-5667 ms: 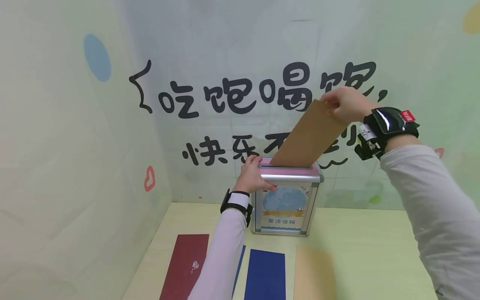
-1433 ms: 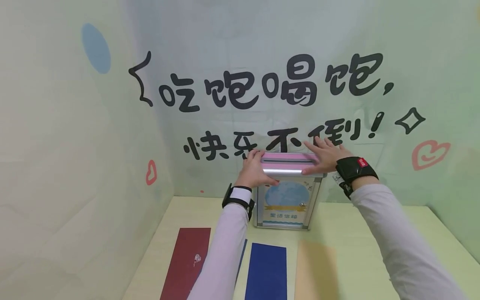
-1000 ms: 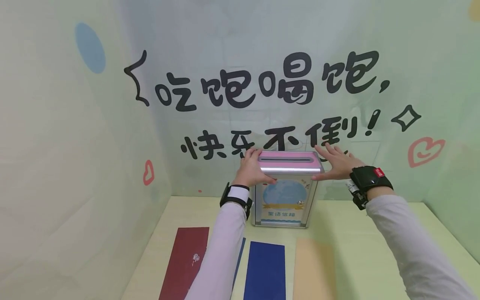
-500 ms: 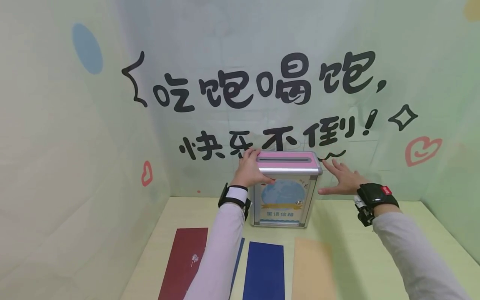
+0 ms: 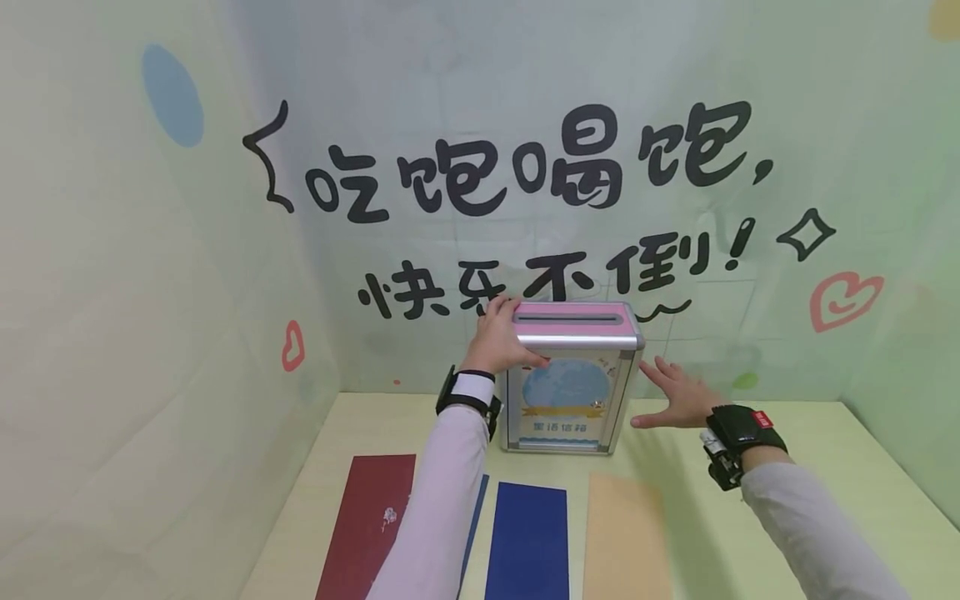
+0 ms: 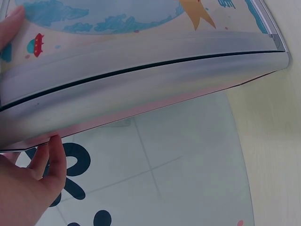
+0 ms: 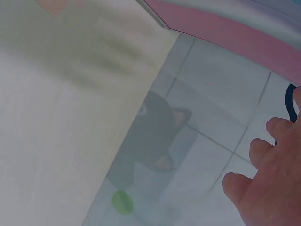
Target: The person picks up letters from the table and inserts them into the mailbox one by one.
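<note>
A letter box point(image 5: 566, 387) with a silver frame, pink top and narrow slot stands upright against the back wall. My left hand point(image 5: 497, 337) grips its upper left corner, thumb on the front face. In the left wrist view, the left hand's fingers point(image 6: 57, 162) reach over the lid's far edge. To the right of the box, my right hand point(image 5: 684, 398) hangs with fingers spread and nothing in them, fingertips close to the box's right side. The right wrist view shows that hand point(image 7: 275, 183) below the pink lid point(image 7: 221, 40).
On the table point(image 5: 795, 450) in front lie a dark red envelope point(image 5: 367, 517), a blue one point(image 5: 528, 542) and a tan one point(image 5: 626, 542). My left sleeve point(image 5: 442, 500) partly covers another blue piece point(image 5: 477, 521). The back wall point(image 5: 420, 358) carries black lettering.
Earlier my right hand held a brown envelope in the slot; the envelope is now out of sight. The right hand has since left the lid, moving right and down. My left hand has stayed.
</note>
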{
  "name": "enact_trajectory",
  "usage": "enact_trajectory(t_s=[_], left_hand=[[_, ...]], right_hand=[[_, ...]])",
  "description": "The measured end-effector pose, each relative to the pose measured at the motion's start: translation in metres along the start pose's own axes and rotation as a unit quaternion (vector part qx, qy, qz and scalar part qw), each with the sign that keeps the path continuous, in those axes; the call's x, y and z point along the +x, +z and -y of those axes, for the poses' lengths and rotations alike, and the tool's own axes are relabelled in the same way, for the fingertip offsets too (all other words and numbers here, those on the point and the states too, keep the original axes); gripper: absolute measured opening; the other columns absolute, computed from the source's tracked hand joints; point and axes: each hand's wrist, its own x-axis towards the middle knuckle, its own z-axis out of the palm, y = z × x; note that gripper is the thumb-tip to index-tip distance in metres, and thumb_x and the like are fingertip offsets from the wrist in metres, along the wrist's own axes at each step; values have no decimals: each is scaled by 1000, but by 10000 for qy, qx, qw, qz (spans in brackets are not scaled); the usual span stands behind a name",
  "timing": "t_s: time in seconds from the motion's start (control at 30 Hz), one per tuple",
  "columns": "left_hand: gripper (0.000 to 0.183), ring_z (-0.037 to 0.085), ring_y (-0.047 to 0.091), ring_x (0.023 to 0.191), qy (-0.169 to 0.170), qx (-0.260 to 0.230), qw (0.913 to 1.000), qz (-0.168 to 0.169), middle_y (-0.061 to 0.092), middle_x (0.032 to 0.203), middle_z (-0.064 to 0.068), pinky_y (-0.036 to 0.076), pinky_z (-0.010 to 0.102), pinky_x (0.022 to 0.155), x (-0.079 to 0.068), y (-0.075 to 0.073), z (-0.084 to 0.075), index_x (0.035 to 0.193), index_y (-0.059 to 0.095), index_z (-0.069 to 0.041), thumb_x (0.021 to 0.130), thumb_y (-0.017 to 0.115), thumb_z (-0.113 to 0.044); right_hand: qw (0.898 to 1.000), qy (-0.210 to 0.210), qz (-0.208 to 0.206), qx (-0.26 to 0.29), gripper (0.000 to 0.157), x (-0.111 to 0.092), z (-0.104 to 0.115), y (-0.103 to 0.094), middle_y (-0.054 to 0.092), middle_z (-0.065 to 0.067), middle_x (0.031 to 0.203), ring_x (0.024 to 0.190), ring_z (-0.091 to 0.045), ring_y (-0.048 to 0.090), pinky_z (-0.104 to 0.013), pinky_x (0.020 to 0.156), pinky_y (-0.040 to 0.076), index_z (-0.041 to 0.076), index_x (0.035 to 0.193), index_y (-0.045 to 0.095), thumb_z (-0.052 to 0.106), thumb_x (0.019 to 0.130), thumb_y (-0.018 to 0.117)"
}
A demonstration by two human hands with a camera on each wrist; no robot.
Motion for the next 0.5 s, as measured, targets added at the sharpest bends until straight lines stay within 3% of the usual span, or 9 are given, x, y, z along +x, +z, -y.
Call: enact_trajectory(t_s=[0.5], left_hand=[[110, 32, 30, 125, 7, -141, 9999, -40, 21, 146, 9, 40, 45, 92, -3, -1, -1, 140, 33, -14, 48, 88, -34]], right_hand=[[9967, -106, 327, 736, 103, -14, -14, 63, 10, -32, 144, 130, -52, 8, -74, 90, 9, 2, 143, 19, 52, 68, 70]])
